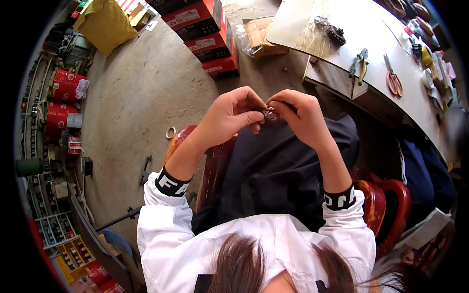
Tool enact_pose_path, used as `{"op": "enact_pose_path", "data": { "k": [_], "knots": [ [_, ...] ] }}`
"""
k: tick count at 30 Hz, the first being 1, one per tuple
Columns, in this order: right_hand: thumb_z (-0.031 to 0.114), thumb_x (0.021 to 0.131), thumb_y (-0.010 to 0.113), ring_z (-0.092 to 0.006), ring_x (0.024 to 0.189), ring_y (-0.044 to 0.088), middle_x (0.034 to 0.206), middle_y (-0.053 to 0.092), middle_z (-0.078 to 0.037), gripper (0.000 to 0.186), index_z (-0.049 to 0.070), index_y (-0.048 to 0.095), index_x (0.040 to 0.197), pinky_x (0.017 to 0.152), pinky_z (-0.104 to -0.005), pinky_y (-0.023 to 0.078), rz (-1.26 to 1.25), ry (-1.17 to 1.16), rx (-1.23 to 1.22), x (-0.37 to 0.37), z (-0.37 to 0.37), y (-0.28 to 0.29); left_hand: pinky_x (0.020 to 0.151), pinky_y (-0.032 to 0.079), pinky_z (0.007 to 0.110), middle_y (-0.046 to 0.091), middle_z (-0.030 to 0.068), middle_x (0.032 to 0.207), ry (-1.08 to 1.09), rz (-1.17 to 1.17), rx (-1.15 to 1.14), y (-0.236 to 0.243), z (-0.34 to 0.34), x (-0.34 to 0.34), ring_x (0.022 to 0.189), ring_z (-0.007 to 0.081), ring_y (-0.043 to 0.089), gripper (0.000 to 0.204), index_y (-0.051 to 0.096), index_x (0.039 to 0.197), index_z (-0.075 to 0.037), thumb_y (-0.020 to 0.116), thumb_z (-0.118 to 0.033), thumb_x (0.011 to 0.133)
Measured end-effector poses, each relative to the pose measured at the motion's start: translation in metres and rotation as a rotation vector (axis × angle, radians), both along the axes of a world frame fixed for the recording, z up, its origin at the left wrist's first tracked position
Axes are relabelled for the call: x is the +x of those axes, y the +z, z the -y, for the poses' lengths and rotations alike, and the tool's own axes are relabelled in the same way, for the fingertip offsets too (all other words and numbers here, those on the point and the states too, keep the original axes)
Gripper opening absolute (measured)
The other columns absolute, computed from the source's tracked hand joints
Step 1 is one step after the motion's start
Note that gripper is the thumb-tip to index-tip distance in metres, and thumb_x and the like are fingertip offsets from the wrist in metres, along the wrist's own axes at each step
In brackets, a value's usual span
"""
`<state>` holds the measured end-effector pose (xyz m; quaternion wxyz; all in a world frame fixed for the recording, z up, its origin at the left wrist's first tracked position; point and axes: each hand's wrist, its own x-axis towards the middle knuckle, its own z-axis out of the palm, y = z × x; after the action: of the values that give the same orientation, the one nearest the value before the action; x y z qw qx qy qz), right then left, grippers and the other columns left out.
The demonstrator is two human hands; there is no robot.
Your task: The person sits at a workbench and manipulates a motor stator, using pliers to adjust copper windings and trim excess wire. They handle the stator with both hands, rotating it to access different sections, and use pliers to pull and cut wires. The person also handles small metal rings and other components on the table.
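Above my lap, my left hand (233, 116) and my right hand (304, 116) meet at the fingertips. Between them is a small looped piece of thin copper-coloured wire (270, 116), too small to make out fully. My left thumb and fingers pinch its left side. The right thumb and forefinger close on its upper right edge, and the other right fingers are partly hidden behind. Dark trousers (278, 166) lie under both hands.
A pale table (364, 29) at the right bears pliers (360, 66), scissors (392, 78) and a dark bundle (335, 35). Red and black boxes (215, 46) are stacked ahead. A tape roll (170, 132) lies on the floor at left, near packed shelves (36, 132).
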<state>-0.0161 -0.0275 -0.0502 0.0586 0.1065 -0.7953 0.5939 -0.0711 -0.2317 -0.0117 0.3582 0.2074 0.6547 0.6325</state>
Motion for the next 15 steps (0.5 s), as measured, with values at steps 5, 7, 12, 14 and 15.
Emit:
{"op": "enact_pose_path", "data": {
  "k": [5, 7, 12, 14, 15],
  "knots": [
    [0.001, 0.09, 0.059, -0.0092, 0.076, 0.063, 0.081, 0.068, -0.009, 0.012, -0.004, 0.066, 0.098, 0.068, -0.0266, 0.05, 0.086, -0.031, -0.304, 0.006, 0.015, -0.015, 0.069, 0.054, 0.025, 0.066, 0.0105, 0.095, 0.047, 0.045, 0.153, -0.003, -0.006, 0.002, 0.079, 0.0122, 0.064, 0.022, 0.056, 0.113, 0.004, 0.06, 0.0, 0.092],
    [0.001, 0.09, 0.059, -0.0081, 0.074, 0.061, 0.079, 0.067, -0.008, 0.012, -0.004, 0.066, 0.099, 0.066, -0.0259, 0.049, 0.061, -0.102, -0.34, 0.009, 0.025, -0.018, 0.069, 0.054, 0.025, 0.067, 0.0097, 0.095, 0.072, 0.022, 0.116, -0.003, -0.006, 0.003, 0.078, 0.0113, 0.064, 0.021, 0.058, 0.114, 0.003, 0.059, 0.0, 0.093],
    [0.005, 0.092, 0.059, -0.0078, 0.068, 0.057, 0.075, 0.065, -0.008, 0.013, -0.003, 0.067, 0.099, 0.063, -0.0233, 0.046, 0.064, -0.172, -0.217, 0.015, 0.035, -0.022, 0.068, 0.053, 0.024, 0.068, 0.0082, 0.098, 0.183, -0.091, 0.069, -0.015, -0.008, 0.005, 0.076, 0.0099, 0.063, 0.019, 0.06, 0.112, 0.003, 0.058, 0.0, 0.093],
    [0.006, 0.092, 0.059, -0.0083, 0.065, 0.056, 0.072, 0.064, -0.008, 0.014, -0.003, 0.067, 0.099, 0.062, -0.0231, 0.045, 0.106, -0.188, -0.217, 0.017, 0.039, -0.022, 0.068, 0.053, 0.023, 0.068, 0.0069, 0.096, 0.216, -0.127, 0.026, -0.013, -0.008, 0.006, 0.077, 0.0087, 0.063, 0.017, 0.061, 0.11, 0.003, 0.059, -0.001, 0.093],
    [0.006, 0.092, 0.059, -0.0087, 0.064, 0.056, 0.07, 0.063, -0.008, 0.014, -0.003, 0.067, 0.099, 0.061, -0.0233, 0.045, 0.131, -0.199, -0.226, 0.018, 0.04, -0.021, 0.067, 0.052, 0.023, 0.068, 0.0062, 0.095, 0.23, -0.144, 0.007, -0.013, -0.009, 0.007, 0.077, 0.0081, 0.063, 0.017, 0.062, 0.109, 0.003, 0.059, -0.001, 0.093]
  ]
}}
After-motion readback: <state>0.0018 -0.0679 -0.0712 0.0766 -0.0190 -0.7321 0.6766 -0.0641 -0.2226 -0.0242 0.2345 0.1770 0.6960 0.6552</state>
